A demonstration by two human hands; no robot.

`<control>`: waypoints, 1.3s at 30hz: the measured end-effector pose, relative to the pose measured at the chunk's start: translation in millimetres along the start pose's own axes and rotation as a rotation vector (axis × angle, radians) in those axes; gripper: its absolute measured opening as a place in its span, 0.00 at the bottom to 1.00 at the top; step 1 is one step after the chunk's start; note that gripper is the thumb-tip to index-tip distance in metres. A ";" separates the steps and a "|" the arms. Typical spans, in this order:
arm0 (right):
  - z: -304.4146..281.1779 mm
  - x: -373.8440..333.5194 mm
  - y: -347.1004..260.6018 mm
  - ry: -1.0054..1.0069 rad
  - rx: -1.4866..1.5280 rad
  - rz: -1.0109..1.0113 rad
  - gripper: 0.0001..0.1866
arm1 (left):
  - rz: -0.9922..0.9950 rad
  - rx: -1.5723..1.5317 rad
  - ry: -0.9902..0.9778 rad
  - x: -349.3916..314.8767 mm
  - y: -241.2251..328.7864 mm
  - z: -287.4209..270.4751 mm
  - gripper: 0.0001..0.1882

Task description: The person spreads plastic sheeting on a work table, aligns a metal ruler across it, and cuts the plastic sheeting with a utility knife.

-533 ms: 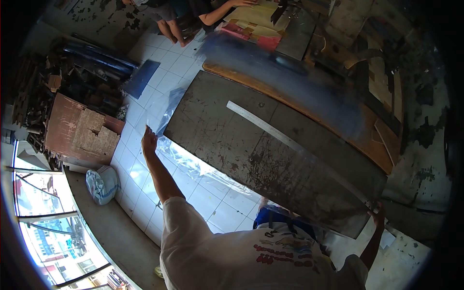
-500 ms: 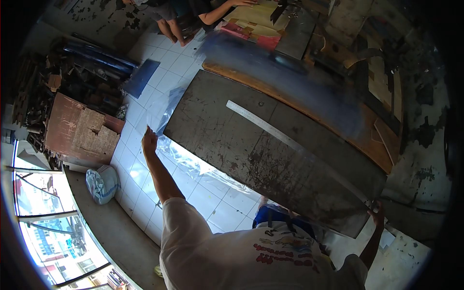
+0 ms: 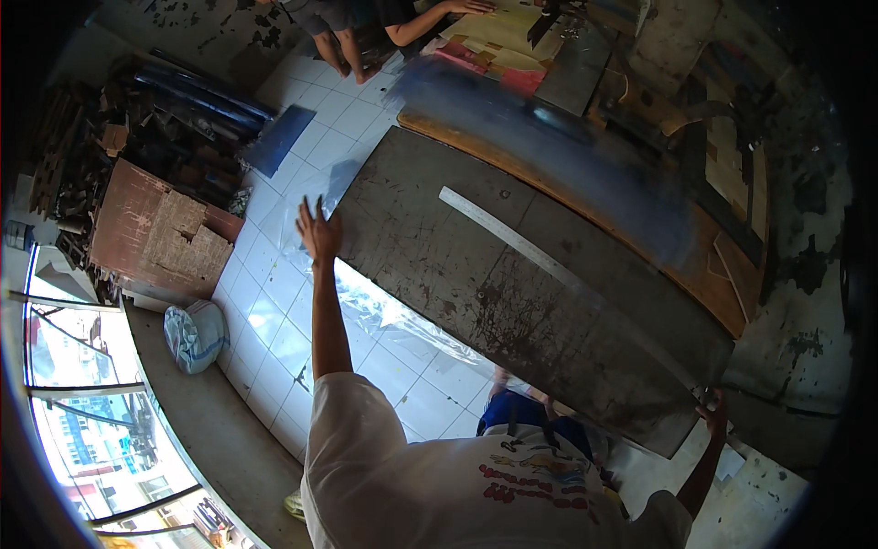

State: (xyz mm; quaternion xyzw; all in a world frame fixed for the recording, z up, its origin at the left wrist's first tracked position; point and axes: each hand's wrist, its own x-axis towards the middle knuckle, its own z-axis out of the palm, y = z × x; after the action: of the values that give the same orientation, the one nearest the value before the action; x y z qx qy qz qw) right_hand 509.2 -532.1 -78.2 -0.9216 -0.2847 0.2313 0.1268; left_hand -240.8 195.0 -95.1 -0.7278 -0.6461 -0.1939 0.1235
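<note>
My left hand [image 3: 318,231] is open, its fingers spread, at the left end of a dark, scratched work table [image 3: 412,229]. Clear plastic sheeting [image 3: 384,306] hangs along the near edge of that table, and some of it shows around my left hand. My right hand [image 3: 714,414] is at the table's right end with its fingers curled; what is in them is too small to make out. A long metal ruler [image 3: 503,231] lies slantwise across the tabletop, its right part fainter and running toward my right hand.
Behind the table is a wooden board [image 3: 439,134] with bluish clear film [image 3: 567,146] over it. Another person's arm [image 3: 425,20] rests on yellow sheets at the far side. Scrap wood [image 3: 69,174], a brown panel [image 3: 137,229] and a white sack [image 3: 197,337] stand left.
My left hand has moved right and slightly up to the table's left end, and its fingers have gone from closed to spread. My right hand has stayed at the right end.
</note>
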 end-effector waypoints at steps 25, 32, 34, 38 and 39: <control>1.0 -10.3 10.5 0.028 0.002 0.037 0.42 | 0.103 -0.117 -0.284 13.6 156.2 49.0 0.37; -5.8 -1.7 -7.1 -0.014 0.007 -0.072 0.41 | 0.090 -0.217 -0.330 18.1 170.6 64.4 0.37; -11.3 -4.5 -30.1 -0.041 -0.061 -0.001 0.40 | 0.099 -0.264 -0.376 -15.4 202.0 52.2 0.36; -16.6 -17.0 -31.5 -0.064 0.047 -0.015 0.38 | 0.144 -0.365 -0.332 -118.1 276.2 1.7 0.36; -16.7 -18.5 -29.0 -0.026 0.014 -0.046 0.37 | 0.168 -0.379 -0.349 -139.2 290.8 -13.6 0.36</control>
State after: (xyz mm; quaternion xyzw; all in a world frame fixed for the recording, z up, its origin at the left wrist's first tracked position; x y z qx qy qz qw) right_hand 490.5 -521.2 -46.6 -0.9108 -0.3059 0.2423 0.1350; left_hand 32.5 25.7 -123.8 -0.8114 -0.5471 -0.1720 -0.1127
